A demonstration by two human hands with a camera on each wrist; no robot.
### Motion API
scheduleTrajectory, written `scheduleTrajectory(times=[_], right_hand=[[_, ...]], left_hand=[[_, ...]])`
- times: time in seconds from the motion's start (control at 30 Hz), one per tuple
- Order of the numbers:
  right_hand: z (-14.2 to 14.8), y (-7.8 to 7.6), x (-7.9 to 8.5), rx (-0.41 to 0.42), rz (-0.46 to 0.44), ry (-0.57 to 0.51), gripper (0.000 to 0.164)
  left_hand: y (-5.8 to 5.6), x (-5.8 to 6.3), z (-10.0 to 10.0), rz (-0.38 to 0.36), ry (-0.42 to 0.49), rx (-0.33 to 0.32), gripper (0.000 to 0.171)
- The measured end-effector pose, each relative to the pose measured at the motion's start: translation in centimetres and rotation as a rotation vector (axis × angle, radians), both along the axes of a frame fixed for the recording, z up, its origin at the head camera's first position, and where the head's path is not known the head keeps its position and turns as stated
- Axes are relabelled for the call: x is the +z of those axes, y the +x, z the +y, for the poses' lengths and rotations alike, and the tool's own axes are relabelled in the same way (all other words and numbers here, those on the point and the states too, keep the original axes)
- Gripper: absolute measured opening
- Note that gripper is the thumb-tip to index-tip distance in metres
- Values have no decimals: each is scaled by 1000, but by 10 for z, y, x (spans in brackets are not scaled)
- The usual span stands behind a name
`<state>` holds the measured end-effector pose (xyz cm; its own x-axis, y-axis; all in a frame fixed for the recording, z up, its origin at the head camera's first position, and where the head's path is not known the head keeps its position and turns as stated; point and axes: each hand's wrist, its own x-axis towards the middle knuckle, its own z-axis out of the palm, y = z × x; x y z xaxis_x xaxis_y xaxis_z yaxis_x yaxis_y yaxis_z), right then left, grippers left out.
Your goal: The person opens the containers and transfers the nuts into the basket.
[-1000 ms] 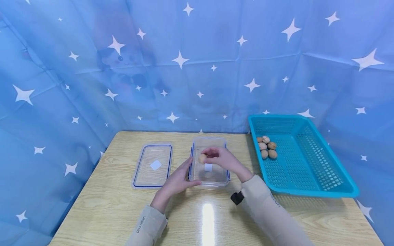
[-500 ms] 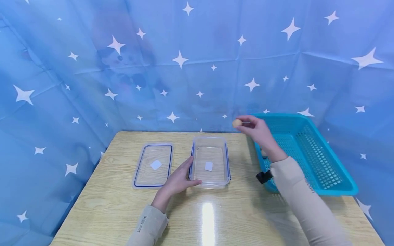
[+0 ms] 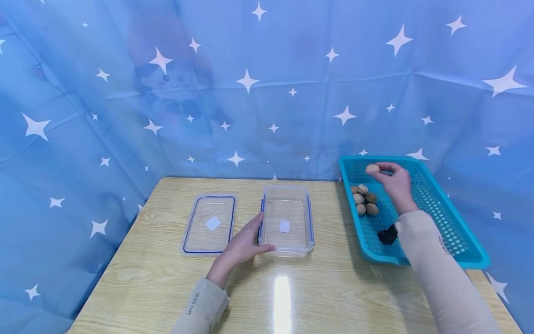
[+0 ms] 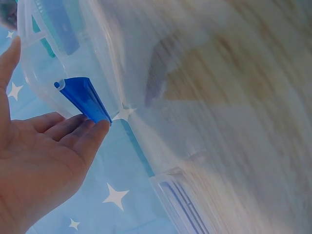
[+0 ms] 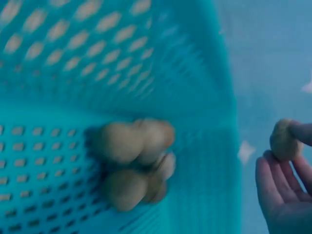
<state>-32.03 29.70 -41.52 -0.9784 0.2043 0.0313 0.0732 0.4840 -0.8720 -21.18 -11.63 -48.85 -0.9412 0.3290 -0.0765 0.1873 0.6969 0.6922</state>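
Note:
A walnut (image 3: 372,169) is pinched between the thumb and fingers of my right hand (image 3: 397,184), raised above the far part of the teal basket (image 3: 470,250). Below and to the left of that hand, several walnuts (image 3: 360,209) lie together along the basket's left side. My left hand (image 3: 241,244) rests against the near left corner of a clear plastic container (image 3: 292,208) with its lid off. Extended fingers touch the blue side latch (image 4: 85,97) in the left wrist view, while the thumb lies at the near rim. Inside the container I see only a white label.
The container's clear lid (image 3: 221,218), edged in blue, lies flat on the wooden table (image 3: 137,278) to the left. A blue curtain (image 3: 267,116) with white stars hangs behind the table. The basket overhangs near the table's right edge.
My right hand has carried the walnut from over the container, up and rightward, to above the basket. My left hand has stayed at the container.

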Motion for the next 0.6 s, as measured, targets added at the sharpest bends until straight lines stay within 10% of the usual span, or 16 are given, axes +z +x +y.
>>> scheduleTrajectory(times=[0.3,0.6], right_hand=[[41,-2,-41,-111,-131,-15,63],[61,4,-62,-11,-231,84,66]], left_hand=[[0,-1,0,-8,-6,1,99],[2,2,0,-10,-1,9,99]])
